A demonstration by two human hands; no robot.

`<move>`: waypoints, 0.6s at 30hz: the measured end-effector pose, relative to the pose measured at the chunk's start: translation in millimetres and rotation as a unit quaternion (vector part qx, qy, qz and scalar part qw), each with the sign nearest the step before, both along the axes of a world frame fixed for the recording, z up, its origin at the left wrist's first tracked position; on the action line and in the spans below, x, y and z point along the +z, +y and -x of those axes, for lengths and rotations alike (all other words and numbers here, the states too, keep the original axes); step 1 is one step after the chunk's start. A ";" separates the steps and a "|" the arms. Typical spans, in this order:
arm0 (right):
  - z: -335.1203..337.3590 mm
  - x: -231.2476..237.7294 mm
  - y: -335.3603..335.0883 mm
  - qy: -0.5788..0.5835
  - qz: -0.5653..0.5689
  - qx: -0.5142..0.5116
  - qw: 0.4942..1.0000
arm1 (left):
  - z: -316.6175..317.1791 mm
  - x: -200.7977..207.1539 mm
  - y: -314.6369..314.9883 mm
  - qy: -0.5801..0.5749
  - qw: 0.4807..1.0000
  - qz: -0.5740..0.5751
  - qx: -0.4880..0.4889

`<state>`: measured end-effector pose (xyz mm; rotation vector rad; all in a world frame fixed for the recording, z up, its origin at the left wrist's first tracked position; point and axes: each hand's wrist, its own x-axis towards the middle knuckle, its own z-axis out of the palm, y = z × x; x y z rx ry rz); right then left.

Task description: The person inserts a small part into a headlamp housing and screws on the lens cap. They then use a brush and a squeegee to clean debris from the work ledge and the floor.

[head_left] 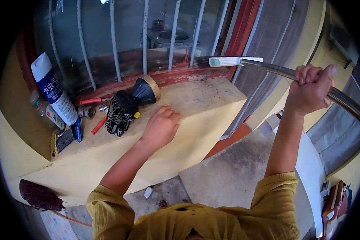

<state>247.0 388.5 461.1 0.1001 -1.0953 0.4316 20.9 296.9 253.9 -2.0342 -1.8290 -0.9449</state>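
Observation:
My right hand (311, 88) is wrapped round a shiny metal pole (344, 105). The pole's far end joins a narrow white head with a pale green end (232, 61), close to the window frame. On the yellow ledge (204, 100) leans my left hand (162, 124), holding nothing, its fingers loosely bent and partly hidden under the palm. Just left of it lie a black headlamp or torch with a gold rim (146, 91) and its patterned strap (118, 116). Beyond them are a red-handled tool (99, 125) and a small metal fitting (87, 112).
A white and blue spray can (56, 90), a jar (48, 110) and a blue-handled tool (78, 130) crowd the ledge's left end. Pale metal bars (145, 36) cross the window behind. A dark mop head (40, 195) hangs low on the left, above the concrete floor (228, 172).

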 end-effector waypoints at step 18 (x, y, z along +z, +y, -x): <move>4.2 -28.1 20.5 -0.071 0.126 0.074 0.987 | -34.5 -30.8 -66.7 -0.110 0.982 -0.131 -0.081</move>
